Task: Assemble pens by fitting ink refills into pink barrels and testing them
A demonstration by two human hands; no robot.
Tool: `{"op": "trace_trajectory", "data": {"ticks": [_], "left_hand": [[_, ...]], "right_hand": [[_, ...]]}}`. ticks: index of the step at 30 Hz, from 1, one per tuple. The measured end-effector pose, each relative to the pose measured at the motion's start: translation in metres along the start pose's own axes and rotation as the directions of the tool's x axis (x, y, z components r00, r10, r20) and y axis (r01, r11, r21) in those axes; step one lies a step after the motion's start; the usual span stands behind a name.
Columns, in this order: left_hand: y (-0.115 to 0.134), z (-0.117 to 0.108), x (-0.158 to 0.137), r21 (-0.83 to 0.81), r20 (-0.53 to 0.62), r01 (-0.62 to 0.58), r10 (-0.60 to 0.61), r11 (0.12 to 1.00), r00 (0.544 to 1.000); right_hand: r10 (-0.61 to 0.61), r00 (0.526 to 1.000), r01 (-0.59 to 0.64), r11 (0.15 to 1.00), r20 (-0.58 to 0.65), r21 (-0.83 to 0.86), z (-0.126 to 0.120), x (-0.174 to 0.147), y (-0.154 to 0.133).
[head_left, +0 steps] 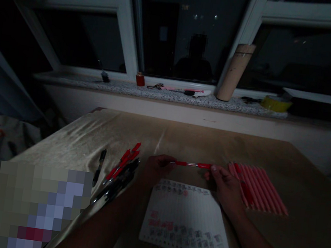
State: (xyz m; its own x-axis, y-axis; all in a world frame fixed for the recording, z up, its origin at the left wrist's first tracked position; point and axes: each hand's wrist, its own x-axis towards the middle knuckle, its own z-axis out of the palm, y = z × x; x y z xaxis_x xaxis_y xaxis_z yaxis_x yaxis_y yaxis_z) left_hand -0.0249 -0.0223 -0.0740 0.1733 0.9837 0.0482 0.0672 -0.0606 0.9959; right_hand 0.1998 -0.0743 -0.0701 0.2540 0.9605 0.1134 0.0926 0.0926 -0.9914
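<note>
A red pen point(204, 166) with a clear middle section is held level above the far edge of a lined notepad sheet point(186, 216). My left hand point(160, 166) is closed around its left end; my right hand point(226, 185) pinches the right end between thumb and fingers. Black and red marks cover the top and bottom of the sheet. Several red pens point(124, 161) and several black pens point(117, 185) lie in a pile left of my left hand. Right of my right hand, several pink sticks point(262, 185) lie in a row, with a red pen point(246, 189) by them.
One black pen point(99, 166) lies apart at the left on the cloth-covered table point(122, 130). On the stone windowsill point(121, 88) stand a small red jar point(140, 79), a tall tan cylinder point(235, 73) and a yellow tape roll point(275, 104). A blurred-out patch covers the lower left.
</note>
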Motion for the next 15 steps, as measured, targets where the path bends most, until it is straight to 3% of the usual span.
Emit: {"op": "trace_trajectory", "data": {"ticks": [15], "left_hand": [[0.008, 0.001, -0.004, 0.092, 0.037, -0.012, 0.009, 0.996, 0.999]], "right_hand": [[0.074, 0.994, -0.083, 0.99, 0.079, 0.113, 0.001, 0.001, 0.007]]}}
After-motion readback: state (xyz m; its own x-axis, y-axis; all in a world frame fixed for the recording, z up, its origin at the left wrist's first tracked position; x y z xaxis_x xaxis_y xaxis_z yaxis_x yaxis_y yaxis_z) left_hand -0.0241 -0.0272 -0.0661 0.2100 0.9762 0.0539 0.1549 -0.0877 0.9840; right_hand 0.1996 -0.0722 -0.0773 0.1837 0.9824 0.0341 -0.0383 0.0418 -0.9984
